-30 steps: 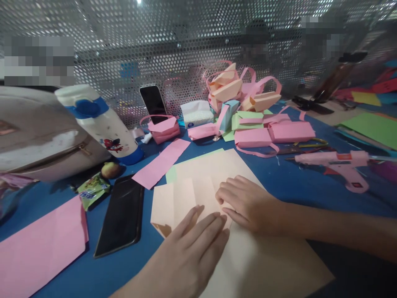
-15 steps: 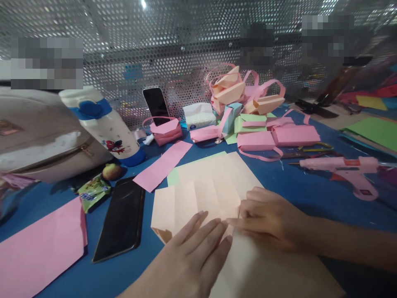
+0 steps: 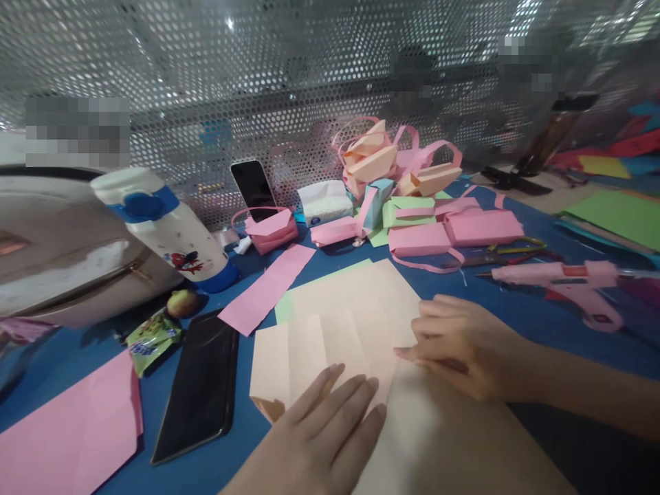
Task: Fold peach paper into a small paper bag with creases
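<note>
Peach paper (image 3: 304, 347), creased into parallel panels, lies toward the near edge of the blue worktop (image 3: 495, 309), over flat sheets. The left hand (image 3: 320, 433) is palm down across it, fingers stretched out, its grip loose and empty. The right hand (image 3: 464, 344) is at the paper's right side, fingers curled; whether its grip pinches anything I cannot tell. Small folded paper bags (image 3: 420, 240) with strip handles crowd the far edge. Toward the left edge, a bottle (image 3: 165, 237) sits beside a zipped bag (image 3: 62, 247), contents hidden.
</note>
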Available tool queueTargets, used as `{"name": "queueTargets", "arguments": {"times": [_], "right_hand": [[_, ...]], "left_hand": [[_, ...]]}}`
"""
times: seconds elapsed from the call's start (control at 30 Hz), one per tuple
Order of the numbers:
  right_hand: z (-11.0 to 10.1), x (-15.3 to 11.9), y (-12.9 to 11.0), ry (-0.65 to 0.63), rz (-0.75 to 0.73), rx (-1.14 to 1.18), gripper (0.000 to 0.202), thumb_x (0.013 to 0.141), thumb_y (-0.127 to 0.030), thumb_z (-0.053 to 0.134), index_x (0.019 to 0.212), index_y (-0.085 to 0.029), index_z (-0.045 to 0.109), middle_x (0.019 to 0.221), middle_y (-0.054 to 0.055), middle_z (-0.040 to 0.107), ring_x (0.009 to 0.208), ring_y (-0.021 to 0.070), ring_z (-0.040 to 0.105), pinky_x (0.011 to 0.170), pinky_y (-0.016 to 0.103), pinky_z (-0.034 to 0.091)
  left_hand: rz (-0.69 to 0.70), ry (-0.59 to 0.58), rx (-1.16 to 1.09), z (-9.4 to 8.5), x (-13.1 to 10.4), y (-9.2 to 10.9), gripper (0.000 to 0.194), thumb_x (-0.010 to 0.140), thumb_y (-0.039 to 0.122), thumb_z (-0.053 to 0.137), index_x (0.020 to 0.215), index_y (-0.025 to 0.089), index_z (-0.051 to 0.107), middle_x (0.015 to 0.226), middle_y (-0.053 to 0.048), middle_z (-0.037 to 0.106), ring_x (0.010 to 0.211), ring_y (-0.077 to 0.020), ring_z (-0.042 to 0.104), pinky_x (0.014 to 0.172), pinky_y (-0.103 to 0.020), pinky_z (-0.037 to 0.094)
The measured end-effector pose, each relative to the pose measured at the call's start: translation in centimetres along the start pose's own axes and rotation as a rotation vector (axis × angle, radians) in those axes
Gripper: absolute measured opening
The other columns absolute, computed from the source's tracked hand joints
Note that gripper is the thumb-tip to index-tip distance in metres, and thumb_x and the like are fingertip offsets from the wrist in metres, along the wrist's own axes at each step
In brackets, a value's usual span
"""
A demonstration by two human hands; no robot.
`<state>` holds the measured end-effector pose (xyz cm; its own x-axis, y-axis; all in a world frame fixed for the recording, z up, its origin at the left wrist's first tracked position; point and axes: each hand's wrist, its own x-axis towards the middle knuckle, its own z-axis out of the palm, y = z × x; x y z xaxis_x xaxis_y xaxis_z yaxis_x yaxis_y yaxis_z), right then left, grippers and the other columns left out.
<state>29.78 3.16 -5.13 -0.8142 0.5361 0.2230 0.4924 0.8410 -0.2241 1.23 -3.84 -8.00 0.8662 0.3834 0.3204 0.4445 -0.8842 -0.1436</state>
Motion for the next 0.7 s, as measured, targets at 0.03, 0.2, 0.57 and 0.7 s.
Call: {"name": "queueTargets", "arguments": {"times": [0.03, 0.2, 0.57, 0.7], "right_hand": [[0.1, -0.1, 0.0, 0.026, -0.009, -0.023, 0.027, 0.1, -0.024, 0.045, 0.095, -0.022, 0.072, 0.07, 0.002, 0.056, 0.07, 0.018, 0.04, 0.063, 0.035, 0.02], [1.4, -0.4, -0.6, 0.094, -0.063, 0.099, 0.031, 0.102, -0.026, 0.04, 0.114, -0.02, 0.069, 0.076, 0.003, 0.061, 0.072, 0.0173, 0.048, 0.066, 0.033, 0.029], [1.8, -0.2, -2.4, -0.028, -0.239, 0.181, 0.033, 0.101, -0.024, 0.04, 0.124, -0.018, 0.063, 0.078, 0.003, 0.06, 0.071, 0.0191, 0.046, 0.063, 0.034, 0.027], [1.6, 0.1, -2.1, -0.051, -0.149, 0.191, 0.029, 0.1, -0.026, 0.043, 0.118, -0.025, 0.067, 0.075, 0.001, 0.06, 0.072, 0.0189, 0.047, 0.064, 0.034, 0.024]], "left_hand": [[0.002, -0.016, -0.014, -0.2, 0.1, -0.1, 0.041, 0.097, 0.017, 0.046, 0.136, 0.009, 0.055, 0.141, -0.015, 0.056, 0.138, -0.0295, 0.042, 0.115, -0.051, 0.036], [0.003, -0.064, -0.036, -0.7, 0.3, -0.1, 0.052, 0.087, 0.008, 0.046, 0.139, 0.009, 0.052, 0.14, -0.015, 0.057, 0.135, -0.03, 0.045, 0.113, -0.054, 0.037], [0.024, -0.053, -0.016, -0.7, 0.5, -0.1, 0.041, 0.097, 0.01, 0.039, 0.135, 0.006, 0.054, 0.137, -0.016, 0.059, 0.136, -0.0277, 0.045, 0.118, -0.053, 0.029], [0.009, 0.019, -0.015, 0.2, 0.1, -0.2, 0.037, 0.101, 0.011, 0.036, 0.131, 0.007, 0.058, 0.137, -0.013, 0.06, 0.142, -0.0257, 0.038, 0.123, -0.052, 0.017]]}}
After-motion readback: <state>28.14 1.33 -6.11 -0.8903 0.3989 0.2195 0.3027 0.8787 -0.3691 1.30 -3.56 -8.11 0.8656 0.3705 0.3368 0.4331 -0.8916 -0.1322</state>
